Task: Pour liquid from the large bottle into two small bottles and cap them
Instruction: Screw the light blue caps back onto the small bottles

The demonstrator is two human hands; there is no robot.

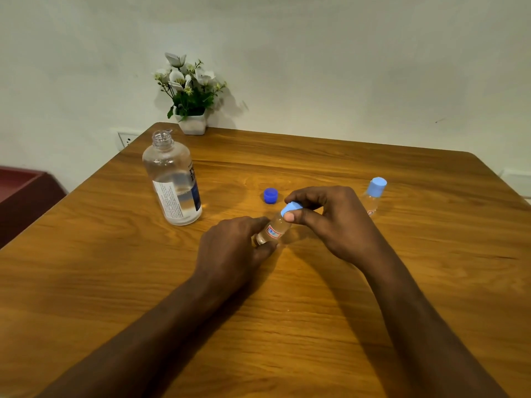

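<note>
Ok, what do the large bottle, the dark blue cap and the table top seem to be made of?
Large bottle: likely clear plastic, glossy; liquid shows through its wall. Dark blue cap: opaque plastic, seemingly, with a ribbed side. Table top: wood or wood-look laminate, smooth with a soft sheen; the grain shows, but not which.

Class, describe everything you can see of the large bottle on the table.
The large bottle is clear, plastic by its look, with rounded shoulders and an open threaded neck, no cap. It stands upright on the wooden table, less than half full of clear liquid. A white-and-blue printed label wraps its lower body. Only the table touches it.
</note>
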